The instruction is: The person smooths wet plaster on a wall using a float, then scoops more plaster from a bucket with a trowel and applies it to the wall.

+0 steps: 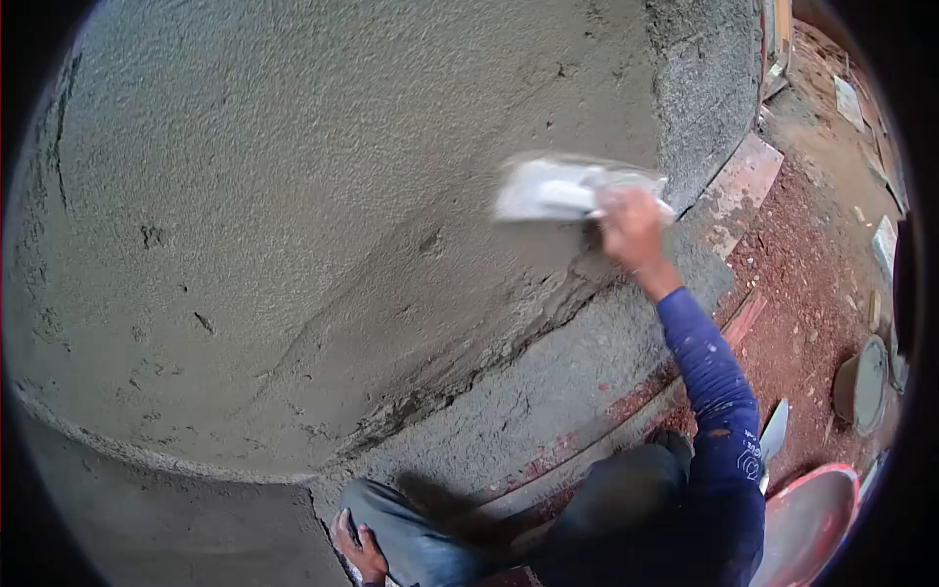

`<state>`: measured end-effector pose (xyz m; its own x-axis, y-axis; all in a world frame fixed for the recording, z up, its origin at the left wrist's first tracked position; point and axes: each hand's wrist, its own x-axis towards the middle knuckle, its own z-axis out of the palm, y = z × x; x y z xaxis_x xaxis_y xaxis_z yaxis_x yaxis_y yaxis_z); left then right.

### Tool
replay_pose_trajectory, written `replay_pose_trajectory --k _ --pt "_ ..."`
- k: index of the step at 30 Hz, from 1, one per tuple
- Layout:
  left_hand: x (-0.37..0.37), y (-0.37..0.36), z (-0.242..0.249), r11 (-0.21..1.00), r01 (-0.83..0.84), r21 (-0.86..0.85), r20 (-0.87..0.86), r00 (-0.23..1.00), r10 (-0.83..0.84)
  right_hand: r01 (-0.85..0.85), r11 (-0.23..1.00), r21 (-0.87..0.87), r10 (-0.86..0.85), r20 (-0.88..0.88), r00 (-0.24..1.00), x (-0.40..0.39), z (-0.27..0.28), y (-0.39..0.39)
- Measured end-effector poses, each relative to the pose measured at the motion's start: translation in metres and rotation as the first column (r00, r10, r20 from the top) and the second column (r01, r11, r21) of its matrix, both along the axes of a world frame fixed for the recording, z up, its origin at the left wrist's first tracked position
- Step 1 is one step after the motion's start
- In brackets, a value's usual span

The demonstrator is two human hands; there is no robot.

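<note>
Wet grey plaster [245,196] covers the broad surface ahead, with a few pits and a rough, ragged lower edge. My right hand [634,230] is wrapped round the handle of a white rectangular float [548,188], which lies over the plaster near its right side and is blurred. At the bottom, my left hand [362,550] rests against my bent knee, fingers apart, holding nothing.
A grey ledge [548,391] runs below the plaster. On the reddish soil [802,284] at right are a small bucket [863,384], a red-rimmed basin [807,528], a pointed blade [775,430] and scattered boards. A flat slab [748,186] lies by the plaster's right edge.
</note>
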<state>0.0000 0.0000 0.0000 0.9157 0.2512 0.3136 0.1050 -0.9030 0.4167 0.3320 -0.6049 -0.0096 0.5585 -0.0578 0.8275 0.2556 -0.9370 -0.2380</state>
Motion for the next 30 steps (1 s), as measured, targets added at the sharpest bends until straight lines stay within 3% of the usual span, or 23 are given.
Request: replay_pose_trajectory --k 2,3,4,5,6,7,9,10,12,13,15,18,19,21,23,25,29,30 --pt "-0.004 0.004 0.019 1.0 0.013 -0.02 0.06 0.998 -0.011 0.045 0.991 0.128 -0.064 0.144 0.988 0.021 0.005 -0.022" --pt "-0.001 -0.019 -0.018 0.998 0.021 -0.06 0.106 0.994 -0.014 0.037 0.988 0.148 -0.079 0.291 0.953 0.041 0.033 -0.07" --pt "-0.011 -0.003 -0.023 1.0 0.01 -0.007 0.028 1.0 -0.01 -0.015 0.982 0.189 -0.071 0.437 0.897 0.051 0.07 -0.078" --pt "-0.019 0.007 -0.02 0.999 -0.001 0.053 -0.057 0.998 0.004 0.0 0.924 0.382 -0.128 0.309 0.942 0.049 0.112 -0.077" --pt "-0.019 -0.003 -0.001 0.996 -0.016 0.089 -0.067 0.998 0.022 0.052 0.94 0.337 -0.2 0.423 0.884 0.058 0.154 -0.08" --pt "-0.019 -0.007 0.0 0.995 -0.012 0.098 -0.076 0.997 0.02 0.062 0.955 0.289 -0.182 0.411 0.893 0.062 0.197 -0.083" --pt "-0.015 -0.012 0.002 0.995 -0.048 0.083 -0.075 0.996 0.054 -0.097 0.943 0.319 -0.1 0.549 0.83 0.04 0.287 -0.04" --pt "-0.012 -0.013 -0.001 0.999 -0.048 0.0 -0.061 0.997 0.048 0.044 0.931 0.363 -0.179 0.348 0.92 0.034 0.305 -0.022" --pt "-0.008 -0.013 -0.003 0.997 -0.042 0.058 -0.085 0.995 0.047 -0.047 0.975 0.217 0.017 0.139 0.99 0.025 0.302 0.012" --pt "-0.005 -0.012 -0.004 0.993 -0.041 0.11 -0.104 0.993 0.053 -0.027 0.998 0.052 0.025 0.042 0.999 0.018 0.279 0.03" --pt "-0.002 -0.012 -0.002 0.992 -0.033 0.118 -0.097 0.994 0.044 -0.168 0.974 0.15 0.104 0.363 0.926 0.021 0.195 0.05" --pt "-0.011 -0.015 0.001 0.992 -0.05 0.118 -0.067 0.996 0.058 -0.125 0.986 0.112 0.092 0.263 0.96 0.006 0.057 0.026" --pt "-0.013 -0.016 0.002 0.993 -0.05 0.11 -0.057 0.997 0.057 -0.051 0.99 0.13 0.019 0.24 0.971 0.009 0.013 0.004" --pt "-0.022 -0.008 -0.003 0.995 -0.057 0.085 -0.011 0.998 0.058 -0.044 0.942 0.333 -0.012 0.164 0.986 0.009 -0.012 -0.032" --pt "-0.025 -0.018 0.002 0.996 -0.086 -0.037 0.031 0.996 0.087 0.004 0.958 0.288 -0.09 0.287 0.954 0.028 0.013 -0.061" --pt "-0.027 -0.018 0.001 0.996 -0.084 -0.025 0.018 0.996 0.084 -0.013 0.905 0.425 -0.132 0.309 0.942 0.045 0.083 -0.075" --pt "-0.018 -0.021 0.001 0.998 -0.062 0.004 -0.017 0.998 0.062 -0.102 0.897 0.43 -0.154 0.52 0.84 0.054 0.23 -0.063" --pt "-0.015 -0.021 0.003 0.998 -0.055 0.01 -0.029 0.998 0.056 -0.051 0.905 0.422 -0.111 0.349 0.93 0.055 0.233 -0.05"
